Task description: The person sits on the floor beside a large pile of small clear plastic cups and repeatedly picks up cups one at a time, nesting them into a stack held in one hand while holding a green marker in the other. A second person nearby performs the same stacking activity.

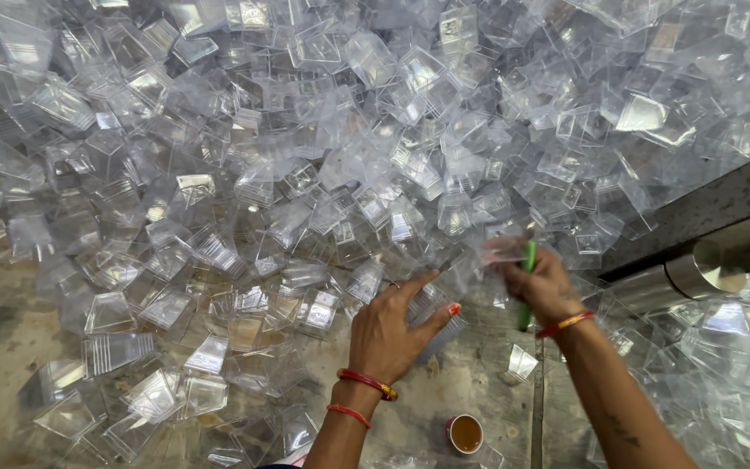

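A vast heap of small, clear, square-tapered plastic cups (305, 174) covered nearly the whole mottled, stained concrete floor (2, 330), their thin ribbed walls glinting and overlapping so densely that single cups were hard to separate by eye. At the left edge, loose cups lay tipped on their sides, some nested in short stacks.

The left hand (392, 326) (two red bangles at the wrist) lay palm down at the foot of the heap, fingers spread and pressed around a ribbed stack of clear cups (436, 313); how firmly it gripped could not be told, since the plastic's transparency blurred the outline.

Below it stood a small round paper cup of brown liquid (465, 432), on bare floor.

The right hand (542, 282), with a red thread band at its wrist, was clenched around a slim green stick-like tool (527, 287), whose upper end was blurred; a clear cup seemed pinched at the fingertips.

Further right, a shiny cylindrical metal rail (705, 269) ran under a dark speckled stone ledge (713, 204), cut off by the frame.
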